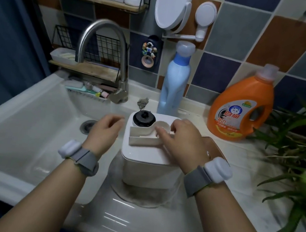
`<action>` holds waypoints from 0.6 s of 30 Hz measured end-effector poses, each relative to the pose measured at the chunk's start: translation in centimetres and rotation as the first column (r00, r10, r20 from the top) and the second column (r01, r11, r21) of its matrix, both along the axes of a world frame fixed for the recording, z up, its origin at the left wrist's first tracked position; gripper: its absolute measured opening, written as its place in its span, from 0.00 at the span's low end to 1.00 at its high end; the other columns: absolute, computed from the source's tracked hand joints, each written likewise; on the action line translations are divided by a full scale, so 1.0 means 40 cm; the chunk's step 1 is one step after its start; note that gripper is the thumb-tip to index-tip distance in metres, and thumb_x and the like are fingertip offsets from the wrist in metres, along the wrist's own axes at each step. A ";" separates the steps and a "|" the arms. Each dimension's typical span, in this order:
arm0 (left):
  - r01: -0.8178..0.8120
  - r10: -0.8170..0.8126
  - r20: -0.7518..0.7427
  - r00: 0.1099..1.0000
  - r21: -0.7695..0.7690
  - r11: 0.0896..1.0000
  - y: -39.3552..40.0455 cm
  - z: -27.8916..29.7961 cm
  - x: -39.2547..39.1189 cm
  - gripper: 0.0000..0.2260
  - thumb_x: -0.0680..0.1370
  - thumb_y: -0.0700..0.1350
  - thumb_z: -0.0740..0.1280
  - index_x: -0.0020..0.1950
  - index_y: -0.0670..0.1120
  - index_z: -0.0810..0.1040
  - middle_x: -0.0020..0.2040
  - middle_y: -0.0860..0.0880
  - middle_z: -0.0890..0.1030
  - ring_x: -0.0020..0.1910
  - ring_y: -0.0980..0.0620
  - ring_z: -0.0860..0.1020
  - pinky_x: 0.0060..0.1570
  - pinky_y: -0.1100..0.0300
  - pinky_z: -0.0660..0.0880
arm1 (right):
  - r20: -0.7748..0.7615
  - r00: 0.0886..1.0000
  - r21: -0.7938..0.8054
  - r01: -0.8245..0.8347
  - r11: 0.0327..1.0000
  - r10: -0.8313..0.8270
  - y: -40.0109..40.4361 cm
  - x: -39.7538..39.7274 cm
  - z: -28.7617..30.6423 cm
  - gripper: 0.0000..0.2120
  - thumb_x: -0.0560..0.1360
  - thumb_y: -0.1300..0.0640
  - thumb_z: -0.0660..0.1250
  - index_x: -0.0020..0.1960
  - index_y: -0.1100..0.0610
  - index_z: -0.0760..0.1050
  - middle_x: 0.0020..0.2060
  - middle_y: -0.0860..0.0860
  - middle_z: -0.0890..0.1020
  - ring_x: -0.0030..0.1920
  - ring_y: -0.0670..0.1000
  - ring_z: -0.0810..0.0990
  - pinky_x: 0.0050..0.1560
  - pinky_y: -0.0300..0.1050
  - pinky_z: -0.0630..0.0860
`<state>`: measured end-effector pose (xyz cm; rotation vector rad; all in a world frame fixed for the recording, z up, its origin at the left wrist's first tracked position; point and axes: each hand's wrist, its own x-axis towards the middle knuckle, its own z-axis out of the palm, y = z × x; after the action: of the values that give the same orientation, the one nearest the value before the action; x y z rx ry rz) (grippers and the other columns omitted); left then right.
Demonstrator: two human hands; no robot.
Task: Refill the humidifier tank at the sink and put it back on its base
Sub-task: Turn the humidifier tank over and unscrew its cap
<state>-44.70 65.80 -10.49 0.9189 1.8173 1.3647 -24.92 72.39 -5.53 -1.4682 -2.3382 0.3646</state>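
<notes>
The white humidifier tank (146, 163) stands upside down on the counter just right of the sink (22, 119). Its black screw cap (143, 118) is on, facing up at the far left of its upper face. My right hand (180, 138) rests on that face, fingers on the raised white channel beside the cap. My left hand (106, 129) hovers just left of the tank over the sink's edge, fingers loosely curled and holding nothing. The curved metal faucet (103, 40) rises behind the basin; no water shows. No base is in view.
A tall blue bottle (174, 83) and an orange detergent jug (243, 105) stand behind the tank. Green plant leaves (298, 153) reach in from the right. A wire rack with toiletries (89, 90) sits behind the faucet. The drain (88, 126) lies near my left hand.
</notes>
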 end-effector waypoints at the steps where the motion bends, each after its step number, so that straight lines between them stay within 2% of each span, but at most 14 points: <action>1: 0.048 -0.047 -0.020 0.999 0.030 0.998 0.003 0.032 0.017 0.09 0.79 0.50 0.65 0.58 0.52 0.78 0.55 0.56 0.79 0.58 0.53 0.76 0.62 0.50 0.73 | 0.029 1.000 0.062 0.004 0.998 -0.006 0.008 -0.008 0.020 0.21 0.75 0.39 0.61 0.48 0.58 0.76 0.46 0.53 0.76 0.50 0.55 0.75 0.44 0.47 0.69; 4: 0.198 -0.210 -0.225 0.951 -0.077 0.977 0.010 0.088 0.063 0.29 0.74 0.57 0.69 0.72 0.50 0.67 0.65 0.55 0.69 0.66 0.57 0.68 0.63 0.59 0.66 | 0.030 0.997 0.190 -0.082 0.978 0.077 0.035 -0.078 0.075 0.16 0.76 0.45 0.63 0.50 0.58 0.76 0.48 0.56 0.78 0.51 0.58 0.76 0.46 0.49 0.71; 6: 0.229 -0.238 -0.280 0.930 -0.064 0.971 0.013 0.081 0.085 0.29 0.70 0.53 0.74 0.67 0.49 0.69 0.61 0.56 0.71 0.60 0.59 0.71 0.54 0.70 0.67 | 0.119 0.983 0.126 -0.154 0.980 0.139 0.058 -0.144 0.081 0.13 0.75 0.47 0.63 0.48 0.57 0.74 0.49 0.57 0.80 0.50 0.59 0.78 0.41 0.47 0.69; 7: 0.229 -0.227 -0.297 0.927 -0.030 0.973 0.012 0.073 0.093 0.25 0.68 0.51 0.76 0.61 0.50 0.72 0.57 0.55 0.73 0.54 0.61 0.73 0.47 0.74 0.67 | 0.180 0.971 0.070 -0.173 0.982 0.158 0.070 -0.173 0.078 0.12 0.75 0.47 0.63 0.47 0.57 0.74 0.49 0.56 0.81 0.48 0.58 0.78 0.39 0.46 0.68; 8: 0.226 -0.214 -0.313 0.925 0.003 0.974 0.010 0.063 0.097 0.23 0.65 0.49 0.77 0.55 0.51 0.73 0.53 0.55 0.74 0.49 0.63 0.73 0.42 0.75 0.68 | 0.243 0.954 0.017 -0.185 0.983 0.175 0.079 -0.197 0.073 0.14 0.75 0.47 0.63 0.49 0.57 0.76 0.48 0.55 0.82 0.47 0.58 0.79 0.38 0.45 0.68; 11: 0.184 -0.145 -0.269 0.952 0.126 0.975 0.015 0.030 0.099 0.20 0.60 0.50 0.77 0.46 0.50 0.73 0.45 0.51 0.77 0.42 0.60 0.76 0.40 0.66 0.71 | 0.365 0.913 -0.038 -0.180 0.983 0.181 0.100 -0.233 0.058 0.17 0.75 0.46 0.61 0.57 0.55 0.77 0.51 0.54 0.83 0.46 0.56 0.80 0.39 0.44 0.69; 14: 0.173 -0.138 -0.196 0.971 0.173 0.970 0.023 0.013 0.106 0.21 0.61 0.49 0.77 0.49 0.47 0.74 0.47 0.49 0.81 0.47 0.52 0.80 0.45 0.48 0.78 | 0.409 0.903 0.031 -0.155 0.987 0.129 0.102 -0.237 0.052 0.19 0.75 0.44 0.59 0.59 0.55 0.75 0.52 0.53 0.82 0.50 0.56 0.80 0.39 0.44 0.67; 18: 0.165 -0.138 -0.182 0.974 0.140 0.976 0.022 -0.004 0.087 0.28 0.61 0.48 0.78 0.58 0.55 0.73 0.55 0.53 0.81 0.55 0.57 0.79 0.55 0.48 0.77 | 0.432 0.899 0.101 -0.128 0.987 0.072 0.096 -0.255 0.033 0.29 0.73 0.41 0.59 0.66 0.60 0.70 0.53 0.54 0.82 0.52 0.56 0.81 0.40 0.45 0.67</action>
<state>-41.23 66.70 -10.64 1.2653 1.7426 1.3799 -35.10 76.24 -4.21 -1.4878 -2.7246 -0.0987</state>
